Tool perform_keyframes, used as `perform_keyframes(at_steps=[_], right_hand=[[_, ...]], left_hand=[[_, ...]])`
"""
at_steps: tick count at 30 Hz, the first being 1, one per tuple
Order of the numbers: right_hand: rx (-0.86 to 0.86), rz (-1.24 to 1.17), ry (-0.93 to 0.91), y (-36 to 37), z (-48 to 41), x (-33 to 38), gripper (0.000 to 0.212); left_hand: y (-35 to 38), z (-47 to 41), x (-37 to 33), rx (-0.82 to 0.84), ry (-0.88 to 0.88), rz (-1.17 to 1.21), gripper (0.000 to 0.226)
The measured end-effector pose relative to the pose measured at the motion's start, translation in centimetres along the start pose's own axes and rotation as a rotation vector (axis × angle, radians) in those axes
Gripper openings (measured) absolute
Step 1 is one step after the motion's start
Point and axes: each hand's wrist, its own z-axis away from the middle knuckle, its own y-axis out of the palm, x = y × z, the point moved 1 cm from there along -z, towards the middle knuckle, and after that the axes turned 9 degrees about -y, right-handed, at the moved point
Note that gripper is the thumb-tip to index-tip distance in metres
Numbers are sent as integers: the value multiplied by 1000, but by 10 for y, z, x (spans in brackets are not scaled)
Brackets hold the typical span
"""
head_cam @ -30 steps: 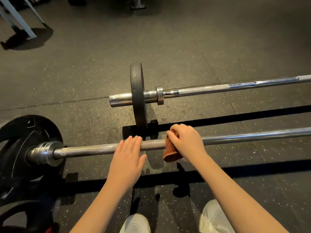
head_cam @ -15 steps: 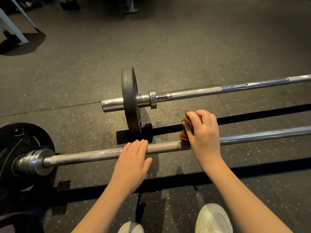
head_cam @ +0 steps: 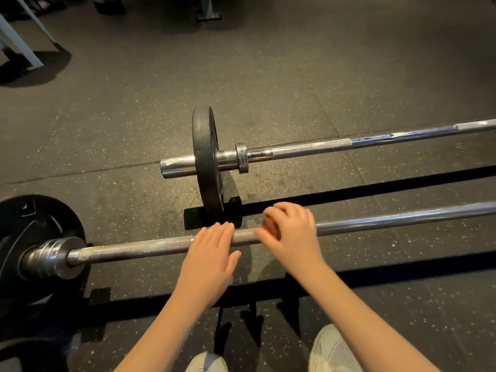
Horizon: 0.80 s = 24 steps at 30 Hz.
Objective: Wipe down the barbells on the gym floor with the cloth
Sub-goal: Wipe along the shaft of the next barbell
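Note:
Two steel barbells lie on the dark rubber floor. On the near barbell, my left hand rests flat with its fingers stretched over the knurled shaft. Just to its right, my right hand is blurred and curled over the same shaft. It is closed on a reddish-brown cloth, of which only a sliver shows under the fingers. The far barbell lies parallel behind, untouched.
A thin black plate stands on the far bar's left sleeve. A large black plate sits on the near bar's left end. My pale shoes are at the bottom edge. White frame legs stand at the back left.
My right hand with the cloth slid right along the near bar, rolling over its top, then came back left close to my left hand. The left hand stayed on the bar.

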Motion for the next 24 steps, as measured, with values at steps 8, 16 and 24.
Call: perform_keyframes(at_steps=[8,16,24], right_hand=[[-148,16,-51,-10,6,-44,31],[-105,38,-241,26,4,11,23],[-268,30,42,24,13,6,18]], left_hand=[[-6,1,0,2,10,28,74],[-1,1,3,-13,6,-37,60],[-2,0,0,-5,15,19,67]])
